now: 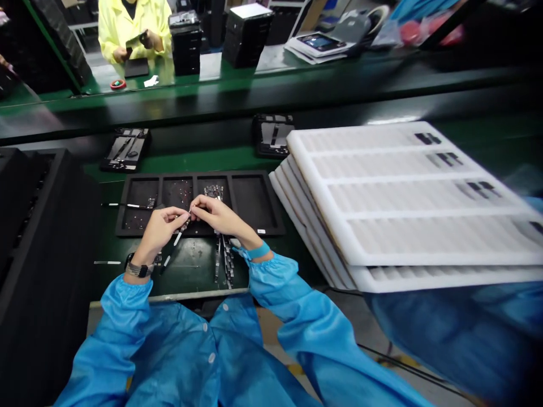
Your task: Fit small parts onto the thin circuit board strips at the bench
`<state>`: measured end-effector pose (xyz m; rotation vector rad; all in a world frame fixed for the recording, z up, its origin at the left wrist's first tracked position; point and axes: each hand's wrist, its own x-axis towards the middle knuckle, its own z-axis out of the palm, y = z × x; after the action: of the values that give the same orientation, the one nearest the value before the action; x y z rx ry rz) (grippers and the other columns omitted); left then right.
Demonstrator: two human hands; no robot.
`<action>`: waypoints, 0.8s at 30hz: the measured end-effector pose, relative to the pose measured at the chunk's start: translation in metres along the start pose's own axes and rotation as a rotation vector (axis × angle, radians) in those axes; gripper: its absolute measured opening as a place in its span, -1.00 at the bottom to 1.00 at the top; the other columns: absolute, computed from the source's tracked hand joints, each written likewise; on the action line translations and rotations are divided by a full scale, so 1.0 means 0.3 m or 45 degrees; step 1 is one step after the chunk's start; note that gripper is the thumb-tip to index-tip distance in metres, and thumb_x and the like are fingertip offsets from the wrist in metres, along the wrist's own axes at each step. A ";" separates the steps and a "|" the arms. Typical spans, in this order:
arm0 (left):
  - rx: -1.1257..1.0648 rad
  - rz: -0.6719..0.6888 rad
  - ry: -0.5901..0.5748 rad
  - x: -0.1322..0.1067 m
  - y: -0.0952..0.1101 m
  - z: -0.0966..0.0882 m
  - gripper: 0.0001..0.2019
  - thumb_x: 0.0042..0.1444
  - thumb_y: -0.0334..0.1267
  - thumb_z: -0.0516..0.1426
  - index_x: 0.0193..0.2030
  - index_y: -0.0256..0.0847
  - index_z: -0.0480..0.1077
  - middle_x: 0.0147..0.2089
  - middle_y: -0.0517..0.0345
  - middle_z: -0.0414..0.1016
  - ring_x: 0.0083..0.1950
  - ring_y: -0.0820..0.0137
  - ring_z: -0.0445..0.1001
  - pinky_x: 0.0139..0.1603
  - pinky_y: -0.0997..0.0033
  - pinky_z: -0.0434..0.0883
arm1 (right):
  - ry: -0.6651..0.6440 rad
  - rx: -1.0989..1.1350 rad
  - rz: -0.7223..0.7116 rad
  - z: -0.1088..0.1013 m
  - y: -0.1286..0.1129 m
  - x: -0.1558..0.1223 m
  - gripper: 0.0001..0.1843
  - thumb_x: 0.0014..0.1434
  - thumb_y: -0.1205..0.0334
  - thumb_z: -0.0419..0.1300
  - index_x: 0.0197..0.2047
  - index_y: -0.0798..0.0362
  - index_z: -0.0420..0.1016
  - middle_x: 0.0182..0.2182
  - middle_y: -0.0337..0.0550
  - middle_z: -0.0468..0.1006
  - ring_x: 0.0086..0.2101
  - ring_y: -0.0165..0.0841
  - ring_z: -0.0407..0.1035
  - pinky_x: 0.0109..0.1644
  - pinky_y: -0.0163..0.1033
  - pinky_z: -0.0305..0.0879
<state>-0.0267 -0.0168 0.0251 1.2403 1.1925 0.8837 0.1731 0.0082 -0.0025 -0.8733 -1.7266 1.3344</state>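
My left hand (163, 229) and my right hand (218, 217) meet above a black tray (254, 203) with several compartments. Both pinch the upper end of a thin flex cable (176, 239) bearing white patches, which slants down toward my left wrist. Fingertips hide the end being held. Under my right wrist, a bunch of similar dark strips (224, 263) hangs over the tray's front edge. Another strip with white patches (131, 206) lies across the tray's left side. Tiny red and pale parts (183, 192) are scattered in a compartment behind my hands.
White slotted trays (382, 226) are stacked at right. Black foam trays (46, 226) stand at left. Two dark devices with exposed insides (126, 150) (275, 135) lie behind the tray. Across the bench, a person in yellow (136, 34) holds a dark object near black stacks (247, 37).
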 end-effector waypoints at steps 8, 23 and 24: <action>-0.041 -0.014 0.063 0.048 -0.044 0.028 -0.67 -0.07 0.01 0.42 -0.37 -0.23 0.57 -0.51 0.19 0.48 -0.53 0.49 0.28 -0.52 0.48 0.17 | 0.038 -0.232 -0.038 -0.003 0.008 -0.010 -0.81 0.43 0.11 0.10 -0.15 0.03 0.43 -0.31 -0.18 0.58 -0.25 -0.29 0.46 -0.06 -0.18 0.35; 0.190 0.186 0.093 0.046 -0.065 0.024 -0.79 0.09 -0.12 0.28 -0.33 -0.23 0.58 -0.44 0.13 0.56 -0.43 0.38 0.43 -0.38 0.40 0.33 | 0.106 -0.342 -0.091 0.006 0.023 -0.013 -0.88 0.29 0.20 0.20 -0.18 0.05 0.50 -0.22 -0.10 0.66 -0.19 -0.24 0.53 0.00 -0.15 0.40; 0.192 0.187 0.093 0.046 -0.066 0.024 -0.80 0.09 -0.12 0.28 -0.33 -0.23 0.58 -0.44 0.13 0.56 -0.43 0.38 0.43 -0.38 0.41 0.33 | 0.112 -0.339 -0.079 0.006 0.024 -0.012 -0.87 0.31 0.18 0.19 -0.19 0.05 0.51 -0.23 -0.10 0.66 -0.19 -0.24 0.53 0.00 -0.15 0.41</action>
<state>-0.0190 -0.0084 0.0027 1.4421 1.2569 0.9681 0.1738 0.0059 -0.0103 -1.0010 -1.8731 1.0246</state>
